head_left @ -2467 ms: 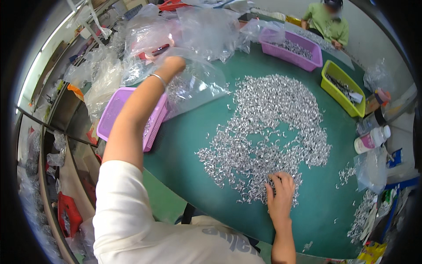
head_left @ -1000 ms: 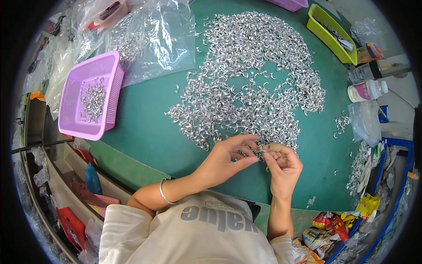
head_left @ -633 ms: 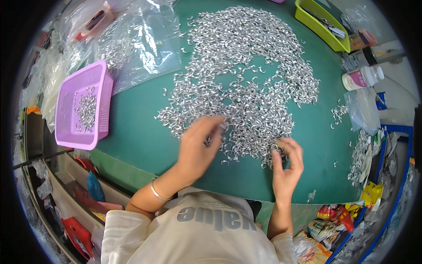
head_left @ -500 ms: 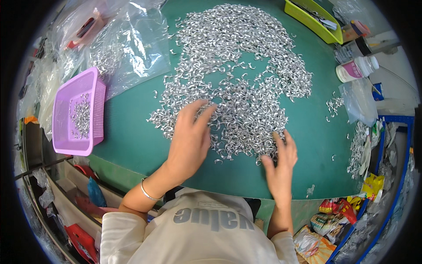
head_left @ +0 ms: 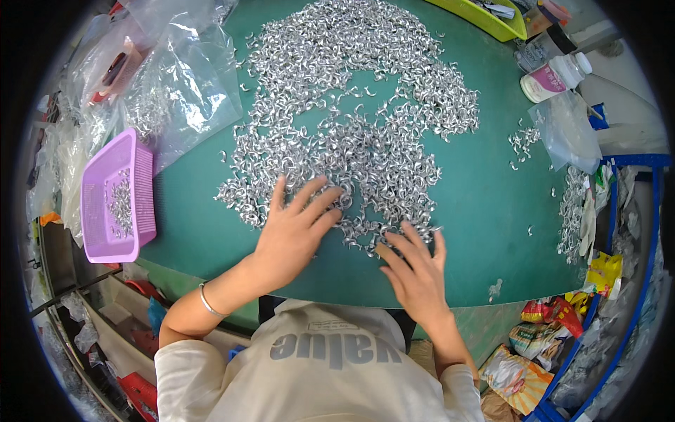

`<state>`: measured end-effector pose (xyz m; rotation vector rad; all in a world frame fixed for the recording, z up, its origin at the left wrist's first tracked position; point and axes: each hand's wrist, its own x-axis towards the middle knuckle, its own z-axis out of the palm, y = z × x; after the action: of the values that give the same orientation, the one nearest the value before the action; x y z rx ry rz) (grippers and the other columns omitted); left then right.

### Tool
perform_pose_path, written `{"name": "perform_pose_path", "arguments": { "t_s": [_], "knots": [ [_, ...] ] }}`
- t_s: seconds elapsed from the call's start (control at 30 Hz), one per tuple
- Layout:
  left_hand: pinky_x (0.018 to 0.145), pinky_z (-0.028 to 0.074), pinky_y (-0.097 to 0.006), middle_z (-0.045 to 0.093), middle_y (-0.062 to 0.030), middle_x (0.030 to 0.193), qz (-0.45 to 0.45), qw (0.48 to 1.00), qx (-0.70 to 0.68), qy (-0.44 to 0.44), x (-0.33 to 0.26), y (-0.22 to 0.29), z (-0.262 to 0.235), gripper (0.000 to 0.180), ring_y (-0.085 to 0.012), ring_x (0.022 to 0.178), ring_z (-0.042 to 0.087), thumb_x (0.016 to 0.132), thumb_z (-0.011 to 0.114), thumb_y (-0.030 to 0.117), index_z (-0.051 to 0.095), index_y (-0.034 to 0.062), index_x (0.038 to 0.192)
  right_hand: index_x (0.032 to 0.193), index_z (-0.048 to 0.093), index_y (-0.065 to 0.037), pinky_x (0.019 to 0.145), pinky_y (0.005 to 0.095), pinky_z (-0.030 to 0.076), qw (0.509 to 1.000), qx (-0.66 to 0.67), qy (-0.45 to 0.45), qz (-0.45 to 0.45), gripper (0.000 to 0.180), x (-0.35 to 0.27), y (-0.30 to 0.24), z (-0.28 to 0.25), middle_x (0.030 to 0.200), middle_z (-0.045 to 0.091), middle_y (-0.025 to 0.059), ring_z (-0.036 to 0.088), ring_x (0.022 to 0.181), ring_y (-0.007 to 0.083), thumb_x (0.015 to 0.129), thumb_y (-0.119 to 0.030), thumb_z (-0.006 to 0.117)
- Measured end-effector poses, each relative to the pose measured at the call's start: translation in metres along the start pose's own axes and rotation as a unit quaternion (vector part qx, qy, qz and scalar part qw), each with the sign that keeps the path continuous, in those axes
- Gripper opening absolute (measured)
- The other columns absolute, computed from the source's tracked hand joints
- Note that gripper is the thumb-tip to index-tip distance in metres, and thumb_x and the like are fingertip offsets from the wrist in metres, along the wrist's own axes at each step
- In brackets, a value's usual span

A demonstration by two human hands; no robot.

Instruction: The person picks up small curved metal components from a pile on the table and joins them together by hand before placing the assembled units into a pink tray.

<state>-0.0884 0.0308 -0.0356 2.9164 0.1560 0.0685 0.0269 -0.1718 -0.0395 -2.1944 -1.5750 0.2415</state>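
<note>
Many small curved silvery metal pieces (head_left: 351,144) are spread in a wide heap over the green table top (head_left: 485,232). My left hand (head_left: 294,228) rests at the heap's near left edge, fingers spread and fingertips among the pieces. A silver bangle (head_left: 209,301) circles that wrist. To its right, my right hand (head_left: 415,271) touches the near right edge of the heap with its fingers apart. I see nothing gripped in either hand.
A purple basket (head_left: 146,200) with some pieces stands at the left, by clear plastic bags (head_left: 200,84). At the far right are a yellow-green tray (head_left: 485,17), a white bottle (head_left: 555,76) and a plastic pouch (head_left: 569,130). Smaller piles of pieces lie along the right edge.
My left hand has spread its fingers and shifted slightly left and down. My right hand has moved left and down along the heap's near edge. The whole view has shifted a little.
</note>
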Motion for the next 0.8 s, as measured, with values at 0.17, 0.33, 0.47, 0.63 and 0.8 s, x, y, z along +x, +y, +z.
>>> {"name": "perform_pose_path", "arguments": {
  "t_s": [0.17, 0.33, 0.47, 0.63, 0.8],
  "knots": [
    [0.1, 0.019, -0.058, 0.046, -0.0071, 0.122, -0.096, 0.991, -0.041, 0.086, -0.006, -0.006, -0.005, 0.023, -0.0311, 0.119, 0.037, 0.07, 0.059, -0.003, 0.057, 0.0081, 0.09, 0.083, 0.064, -0.008, 0.095, 0.0475, 0.027, 0.983, -0.017, 0.175, 0.049, 0.015, -0.004, 0.024, 0.001, 0.091, 0.059, 0.0032, 0.054, 0.099, 0.0238, 0.068, -0.005, 0.067],
    [0.096, 0.029, -0.046, 0.05, -0.0092, 0.113, -0.163, 0.971, -0.051, 0.17, -0.007, -0.011, -0.012, 0.022, -0.0297, 0.109, 0.045, 0.071, 0.062, -0.002, 0.06, 0.0066, 0.092, 0.08, 0.062, -0.005, 0.092, 0.0409, 0.031, 0.95, -0.017, 0.269, 0.16, 0.011, 0.0, 0.034, -0.009, 0.082, 0.06, 0.0055, 0.055, 0.092, 0.0241, 0.071, -0.003, 0.066],
    [0.081, 0.037, -0.034, 0.053, -0.01, 0.099, -0.193, 0.954, -0.064, 0.219, -0.009, -0.018, -0.016, 0.03, -0.0258, 0.09, 0.05, 0.072, 0.058, -0.007, 0.06, 0.0055, 0.099, 0.083, 0.062, -0.004, 0.089, 0.036, 0.033, 0.935, -0.023, 0.295, 0.195, 0.01, -0.004, 0.036, -0.013, 0.082, 0.061, 0.0068, 0.056, 0.088, 0.0238, 0.074, -0.001, 0.062],
    [0.075, 0.042, -0.032, 0.053, -0.0111, 0.096, -0.155, 0.948, -0.164, 0.225, -0.01, 0.011, -0.017, 0.038, -0.0253, 0.085, 0.052, 0.068, 0.054, -0.015, 0.06, 0.0038, 0.1, 0.091, 0.062, 0.001, 0.084, 0.0323, 0.037, 0.941, -0.038, 0.276, 0.194, 0.014, -0.006, 0.021, -0.019, 0.083, 0.061, 0.0082, 0.056, 0.084, 0.0204, 0.078, 0.002, 0.058],
    [0.068, 0.045, -0.029, 0.056, -0.0088, 0.093, -0.095, 0.897, -0.412, 0.127, -0.015, 0.053, -0.009, 0.037, -0.0199, 0.079, 0.055, 0.069, 0.065, -0.007, 0.061, 0.0047, 0.103, 0.096, 0.06, 0.006, 0.071, 0.024, 0.044, 0.759, 0.548, 0.203, 0.288, 0.015, -0.017, -0.013, -0.016, 0.086, 0.061, 0.009, 0.056, 0.077, 0.0125, 0.083, 0.004, 0.053]
  ]
}}
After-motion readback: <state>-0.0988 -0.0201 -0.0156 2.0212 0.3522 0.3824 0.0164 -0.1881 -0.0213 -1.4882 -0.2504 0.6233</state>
